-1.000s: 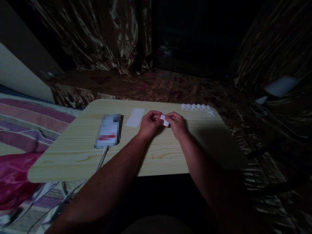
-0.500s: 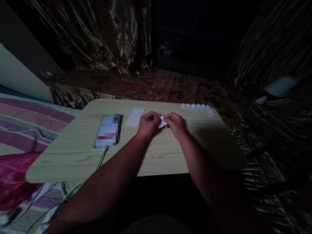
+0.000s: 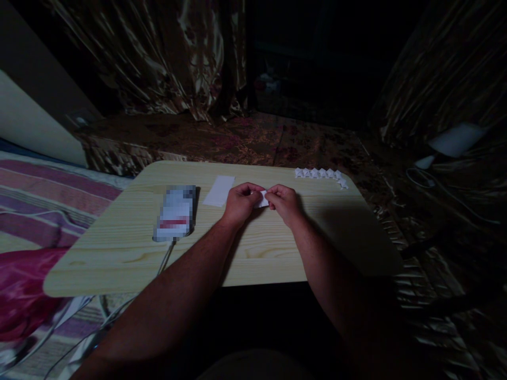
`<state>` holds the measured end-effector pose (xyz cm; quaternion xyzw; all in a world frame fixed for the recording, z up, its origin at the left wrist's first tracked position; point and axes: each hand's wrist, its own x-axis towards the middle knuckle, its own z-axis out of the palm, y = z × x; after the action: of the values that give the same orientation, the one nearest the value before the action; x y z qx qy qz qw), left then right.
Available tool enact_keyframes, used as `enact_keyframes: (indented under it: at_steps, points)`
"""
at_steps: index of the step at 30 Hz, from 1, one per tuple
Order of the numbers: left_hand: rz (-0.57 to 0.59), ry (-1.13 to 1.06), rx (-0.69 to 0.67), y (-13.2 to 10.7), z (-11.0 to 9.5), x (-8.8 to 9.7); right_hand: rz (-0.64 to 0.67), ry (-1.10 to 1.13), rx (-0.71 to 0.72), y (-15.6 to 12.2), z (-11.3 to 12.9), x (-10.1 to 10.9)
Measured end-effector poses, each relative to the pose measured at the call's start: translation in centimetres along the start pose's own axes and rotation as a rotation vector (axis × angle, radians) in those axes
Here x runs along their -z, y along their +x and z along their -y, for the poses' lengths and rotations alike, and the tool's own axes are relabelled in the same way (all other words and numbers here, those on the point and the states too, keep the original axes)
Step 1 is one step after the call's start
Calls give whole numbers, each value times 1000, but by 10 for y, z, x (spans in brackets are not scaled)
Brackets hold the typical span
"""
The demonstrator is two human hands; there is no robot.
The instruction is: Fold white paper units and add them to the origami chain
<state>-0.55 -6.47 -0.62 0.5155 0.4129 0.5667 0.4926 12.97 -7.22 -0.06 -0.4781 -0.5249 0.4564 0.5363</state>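
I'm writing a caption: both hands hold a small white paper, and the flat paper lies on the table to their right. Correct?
Wrong side: the head view shows the flat paper on the table, left of the left hand and right hand, which hold the small white paper.

Hands [image 3: 241, 201] pinch white paper [image 3: 262, 199] over the desk [image 3: 261, 264]; folded paper shapes [image 3: 315, 173] line the desk's far right corner.

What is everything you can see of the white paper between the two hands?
The paper is a small white piece, thin-looking and seemingly folded, its creases too small to make out. The left hand holds one side and the right hand pinches the other, hiding parts of it. It is over the table; contact is unclear.
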Motion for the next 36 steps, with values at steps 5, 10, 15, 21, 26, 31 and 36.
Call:
enact_keyframes:
  at_steps: [5,10,15,21,26,31,36]
  points:
    - [42,15,1,-1,-2,-1,-13,-10,51,1,-2,1]
    - [24,26,-14,-1,-4,-2,4,-5,28,0,-1,1]
    - [15,-37,13,-2,-4,-3,35,32,-13,0,-1,0]
    - [58,-78,31,-3,-4,-3,-18,43,5,1,-4,-1]
    - [68,-82,29,-3,-5,-3,-2,59,3,0,-5,-2]
    - [65,-83,41,-4,-6,-4,16,91,-4,0,-4,-2]
    - [92,-75,46,-6,-7,-6,-22,70,23,1,-5,-2]
